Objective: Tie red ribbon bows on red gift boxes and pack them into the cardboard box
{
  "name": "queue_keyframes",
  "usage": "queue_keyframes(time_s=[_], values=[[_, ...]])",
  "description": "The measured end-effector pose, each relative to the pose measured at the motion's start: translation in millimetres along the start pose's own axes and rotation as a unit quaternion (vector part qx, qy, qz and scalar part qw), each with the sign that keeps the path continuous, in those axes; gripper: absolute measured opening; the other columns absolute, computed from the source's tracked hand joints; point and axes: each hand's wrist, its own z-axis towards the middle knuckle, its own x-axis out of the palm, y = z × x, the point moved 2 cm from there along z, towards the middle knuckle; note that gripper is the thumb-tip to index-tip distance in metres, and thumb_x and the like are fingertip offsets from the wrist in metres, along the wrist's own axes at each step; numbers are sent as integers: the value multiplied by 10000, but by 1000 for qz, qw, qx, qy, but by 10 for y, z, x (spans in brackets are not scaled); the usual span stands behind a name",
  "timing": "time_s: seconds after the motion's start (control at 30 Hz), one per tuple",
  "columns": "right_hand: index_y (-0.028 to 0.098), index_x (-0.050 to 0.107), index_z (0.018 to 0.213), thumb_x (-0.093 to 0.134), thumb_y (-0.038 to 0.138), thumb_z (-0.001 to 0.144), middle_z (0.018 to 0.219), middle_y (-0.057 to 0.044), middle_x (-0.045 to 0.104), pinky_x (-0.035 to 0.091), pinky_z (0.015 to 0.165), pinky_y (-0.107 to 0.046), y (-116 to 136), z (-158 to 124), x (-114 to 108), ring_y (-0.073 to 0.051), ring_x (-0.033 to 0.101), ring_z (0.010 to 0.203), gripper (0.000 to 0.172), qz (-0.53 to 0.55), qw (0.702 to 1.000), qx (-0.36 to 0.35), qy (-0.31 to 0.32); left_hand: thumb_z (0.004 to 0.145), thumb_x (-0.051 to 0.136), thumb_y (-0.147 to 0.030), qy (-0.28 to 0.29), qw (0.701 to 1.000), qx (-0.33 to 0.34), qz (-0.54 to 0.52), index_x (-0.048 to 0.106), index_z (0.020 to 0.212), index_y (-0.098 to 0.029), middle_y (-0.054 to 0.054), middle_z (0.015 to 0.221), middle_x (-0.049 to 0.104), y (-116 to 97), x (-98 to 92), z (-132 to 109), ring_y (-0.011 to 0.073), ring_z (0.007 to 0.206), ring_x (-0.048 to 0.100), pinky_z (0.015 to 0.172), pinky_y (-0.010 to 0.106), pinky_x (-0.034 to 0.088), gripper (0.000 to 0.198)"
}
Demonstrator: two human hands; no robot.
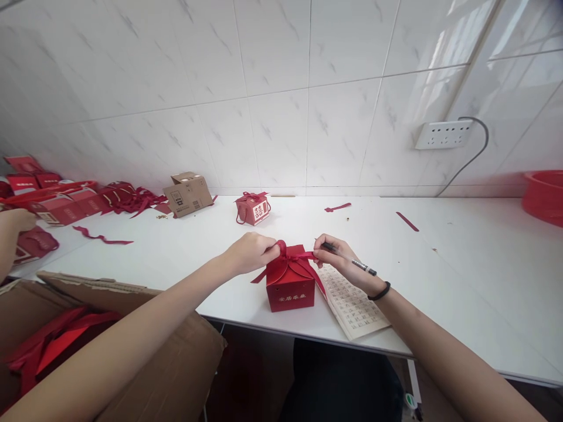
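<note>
A red gift box (291, 298) with gold lettering stands near the table's front edge, its folded top crossed by a red ribbon (301, 256). My left hand (251, 252) is closed on a loop of that ribbon at the box's upper left. On the other side, my right hand (336, 258) pinches the ribbon and also has a pen (352, 258) tucked between its fingers. A booklet with handwritten characters (352, 302) lies beside the box, under my right forearm. Ribbon tails hang down at both sides of the box.
Behind stands a small red-and-white box (253, 210); a brown carton (188, 194) is left of it. Red boxes (65, 205) and ribbons crowd the far left, near another person's hand (15, 225). A large cardboard box (176, 351) holds red boxes. A red basin (543, 198) stands right.
</note>
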Motion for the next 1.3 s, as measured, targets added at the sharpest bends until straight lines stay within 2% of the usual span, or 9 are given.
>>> queue_keyframes(time_s=[0.13,0.23,0.37,0.47,0.67,0.8,0.9,1.07,1.3], values=[[182,515,754,596,298,811,690,17,520,405,597,-260,10,0,3,-109,505,586,153,-2,1000,-4,1,793,361,-281,16,992,-68,102,274,464,-185,-13,430,362,9,-9,5,105,412,291,465,267,205,353],[180,514,751,600,292,808,679,18,519,404,590,-256,27,-2,8,-107,502,584,152,-9,1000,-1,4,769,386,-298,20,983,-84,162,346,479,-185,12,468,446,17,-25,0,127,428,369,462,268,206,314],[174,520,756,599,295,802,684,13,523,408,587,-256,34,-5,15,-110,504,591,151,-14,1000,2,14,732,413,-280,39,975,-79,204,493,568,-175,27,532,553,2,-53,-5,150,477,483,455,254,247,211],[172,521,758,594,293,801,686,12,521,412,593,-259,31,-5,23,-110,506,593,148,-11,1000,5,19,742,396,-286,41,961,-63,265,565,620,-158,51,551,584,-24,-66,-2,171,505,532,455,258,253,245],[174,520,749,597,281,785,670,17,512,405,586,-258,47,-7,24,-112,502,588,137,2,1000,4,14,730,388,-304,35,957,-20,287,558,552,-151,73,515,586,-43,-66,-25,185,473,530,443,263,238,289],[173,520,753,590,251,777,643,21,511,396,581,-257,29,-3,0,-113,498,581,107,11,1000,-1,9,701,435,-337,44,988,33,142,460,486,-169,25,464,544,-38,-87,-56,134,436,475,463,253,285,274],[174,521,757,586,245,778,645,22,510,393,576,-255,6,3,-14,-111,497,579,99,23,1000,-8,7,739,451,-402,68,997,-9,-41,409,508,-175,-12,458,508,0,-75,-61,111,439,488,458,227,326,327],[173,523,751,592,248,779,651,23,507,393,576,-253,-2,8,-13,-108,496,577,105,24,1000,-8,4,808,465,-442,105,952,-130,-256,436,591,-174,-29,454,511,104,39,-41,95,405,501,413,198,361,347],[175,526,755,584,240,784,648,23,506,397,578,-255,-26,14,-14,-111,502,578,92,20,1000,-9,11,780,491,-316,148,925,-132,-325,452,507,-161,-7,455,550,149,48,-15,79,379,481,422,201,399,316]])
